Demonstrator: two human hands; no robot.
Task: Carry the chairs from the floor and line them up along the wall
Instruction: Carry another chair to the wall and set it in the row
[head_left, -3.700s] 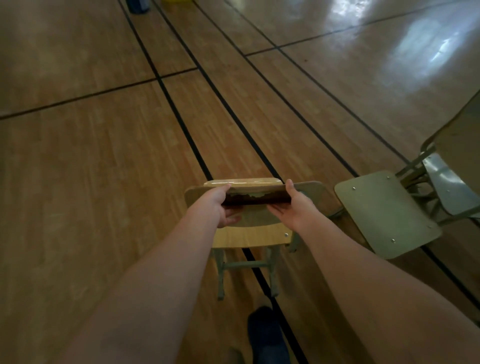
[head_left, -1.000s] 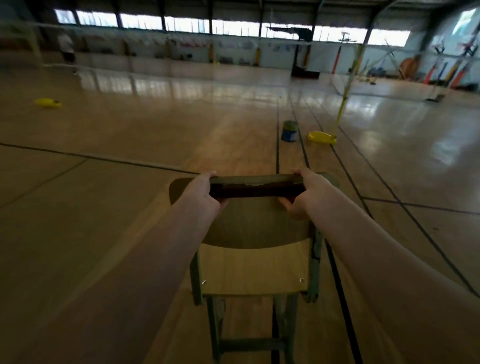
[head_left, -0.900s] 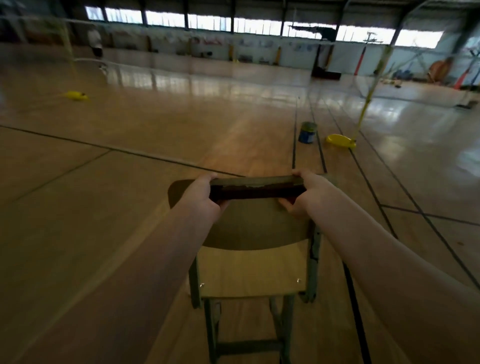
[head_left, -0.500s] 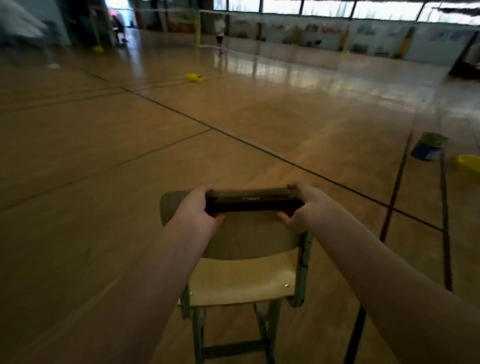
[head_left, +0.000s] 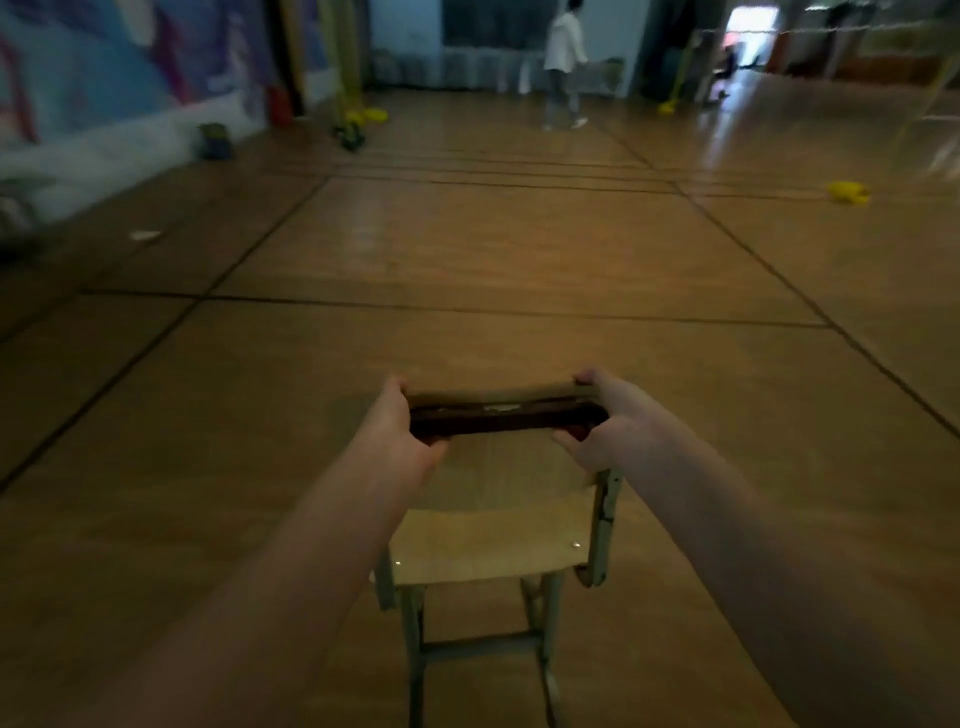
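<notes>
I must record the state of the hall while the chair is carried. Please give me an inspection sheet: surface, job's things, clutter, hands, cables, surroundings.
Surface: glossy brown wooden sports floor with dark lines.
Job's things: one small wooden chair with a green metal frame, upright, held by its backrest; whether its legs touch the floor cannot be told.
Clutter: flat yellow object on the floor at the right; white scrap and dark container near the left wall.
Hands: left hand and right hand each grip one end of the backrest's top edge.
Cables: nothing seen.
Surroundings: blue and purple painted wall at the left; person in a white top far ahead; the view is blurred.
</notes>
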